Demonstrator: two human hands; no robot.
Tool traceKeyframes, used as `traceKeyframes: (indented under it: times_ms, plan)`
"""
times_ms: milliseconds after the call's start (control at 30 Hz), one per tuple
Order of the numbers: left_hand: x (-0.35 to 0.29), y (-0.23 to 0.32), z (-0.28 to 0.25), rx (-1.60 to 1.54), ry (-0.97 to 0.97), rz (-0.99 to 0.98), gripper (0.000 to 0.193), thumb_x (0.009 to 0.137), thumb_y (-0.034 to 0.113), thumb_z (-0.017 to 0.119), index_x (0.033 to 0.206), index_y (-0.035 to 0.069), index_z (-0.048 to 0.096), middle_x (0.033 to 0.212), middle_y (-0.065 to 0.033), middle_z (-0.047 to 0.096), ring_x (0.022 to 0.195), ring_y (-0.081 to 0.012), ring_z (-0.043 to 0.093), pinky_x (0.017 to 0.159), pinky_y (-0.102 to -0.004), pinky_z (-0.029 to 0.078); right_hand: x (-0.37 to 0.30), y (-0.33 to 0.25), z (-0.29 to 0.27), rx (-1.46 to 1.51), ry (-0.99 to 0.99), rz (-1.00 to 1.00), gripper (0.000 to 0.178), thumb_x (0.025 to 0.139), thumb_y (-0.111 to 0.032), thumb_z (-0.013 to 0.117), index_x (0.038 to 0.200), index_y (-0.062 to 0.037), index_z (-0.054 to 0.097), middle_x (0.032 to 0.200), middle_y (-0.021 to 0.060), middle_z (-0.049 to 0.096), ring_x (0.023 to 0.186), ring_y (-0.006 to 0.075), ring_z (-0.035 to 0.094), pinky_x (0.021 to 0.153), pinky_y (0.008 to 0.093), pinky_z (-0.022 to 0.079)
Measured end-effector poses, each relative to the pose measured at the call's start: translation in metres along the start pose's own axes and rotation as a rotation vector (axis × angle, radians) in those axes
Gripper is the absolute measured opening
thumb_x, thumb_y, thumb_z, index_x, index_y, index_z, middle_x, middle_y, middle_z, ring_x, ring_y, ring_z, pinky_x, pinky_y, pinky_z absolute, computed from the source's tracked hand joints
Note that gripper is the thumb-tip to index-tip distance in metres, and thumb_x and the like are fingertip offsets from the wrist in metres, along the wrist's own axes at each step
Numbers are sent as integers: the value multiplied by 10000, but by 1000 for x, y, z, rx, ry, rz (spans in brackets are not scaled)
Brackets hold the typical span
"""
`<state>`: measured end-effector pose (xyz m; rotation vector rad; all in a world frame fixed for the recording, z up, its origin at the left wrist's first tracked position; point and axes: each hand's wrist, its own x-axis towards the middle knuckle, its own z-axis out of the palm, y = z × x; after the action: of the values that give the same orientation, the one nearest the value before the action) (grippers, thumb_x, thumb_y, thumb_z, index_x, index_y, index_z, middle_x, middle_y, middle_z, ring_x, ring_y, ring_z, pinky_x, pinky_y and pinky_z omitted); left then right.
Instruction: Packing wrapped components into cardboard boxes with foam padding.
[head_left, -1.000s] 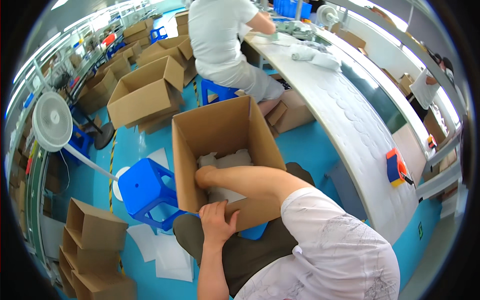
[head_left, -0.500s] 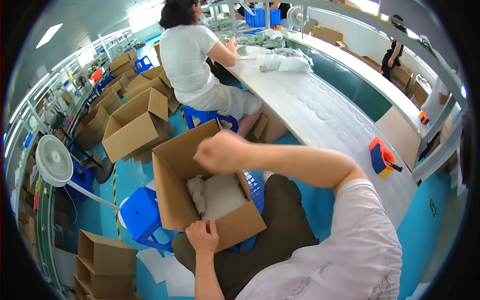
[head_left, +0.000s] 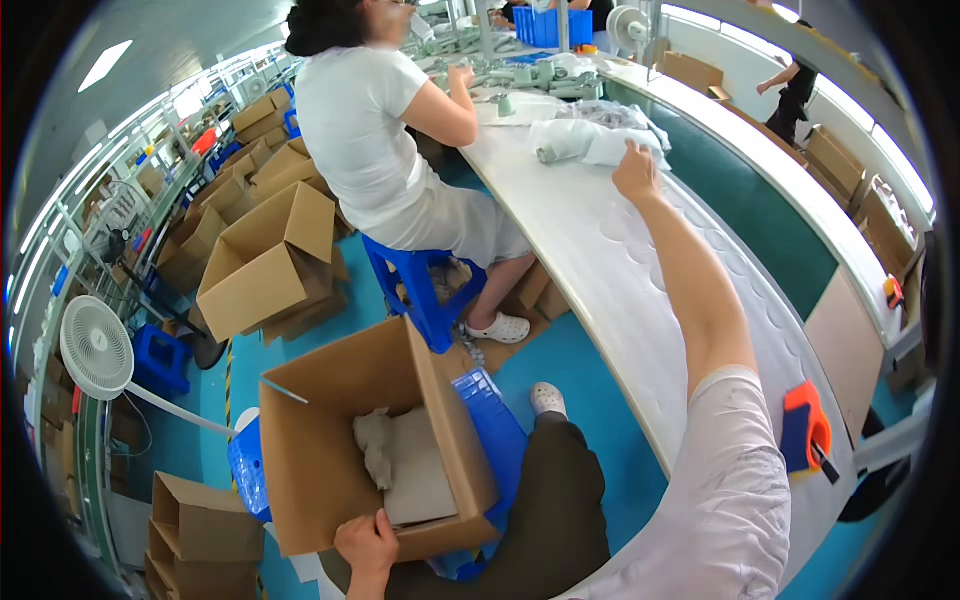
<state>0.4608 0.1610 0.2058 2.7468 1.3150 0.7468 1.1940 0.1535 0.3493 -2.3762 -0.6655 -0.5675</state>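
An open cardboard box (head_left: 330, 480) is tilted by my legs, and my left hand (head_left: 366, 542) grips its near rim. Inside it, a flat pale sheet (head_left: 420, 470) lies beside a crumpled grey-white wrapped piece (head_left: 373, 447). My right arm stretches over the white-topped table. At its end, my right hand (head_left: 638, 175) is closed, with bent fingers at the near edge of a white-wrapped bundle (head_left: 605, 150). Grey-green parts (head_left: 540, 78) and clear plastic wrapping lie just beyond; the wrapped contents are mostly hidden.
A person in white (head_left: 370, 140) sits on a blue stool (head_left: 425, 290) ahead left, working at the table (head_left: 600, 240). An orange-and-blue tape dispenser (head_left: 805, 425) rests at the table's right. Empty cartons (head_left: 265, 265), a white fan (head_left: 97, 347) and stacked boxes (head_left: 210, 530) stand left.
My right hand has swung from above the box forward and right to the white-wrapped bundle on the table. The view has shifted; my left hand keeps its grip on the box's rim.
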Motion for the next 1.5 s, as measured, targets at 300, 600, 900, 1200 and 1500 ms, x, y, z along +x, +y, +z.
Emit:
traceKeyframes:
  times_ms: [300,600,900,1200,1500]
  plan:
    - [-2,-9,-3,4,-135,-5,385,897,139,558,533,45,476,558,-170,485,554,-407,510,545,-498,351,66,9,77,-464,-297,-335,325,968,-103,521,1248,7,643,1331,218,602,1151,349,674,942,428,567]
    - [-1,-5,-1,-9,-72,9,361,870,145,597,539,57,480,554,-150,500,540,-386,520,534,-482,358,38,17,63,-610,-57,-546,178,900,-79,585,1061,-16,628,1067,146,647,850,312,746,697,407,615]
    - [5,5,5,-4,63,39,352,865,190,669,563,59,546,579,-148,560,559,-373,564,544,-468,407,-39,-24,-52,-20,200,-462,335,820,-149,728,1076,-1,569,1033,209,639,965,397,667,826,465,564]
    - [11,29,-15,-361,68,-93,283,960,316,658,1064,56,696,930,-145,723,861,-320,692,763,-419,538,-164,-148,-219,1006,-330,-172,356,906,-207,781,1118,44,644,844,96,698,645,165,663,533,314,536]
    - [-3,93,-79,-2748,-247,-143,800,993,443,636,1585,98,223,1482,-193,460,1333,-417,527,979,-637,544,-392,-204,-259,1209,-790,-183,539,872,-31,722,1349,92,503,1006,177,700,666,231,684,511,353,550]
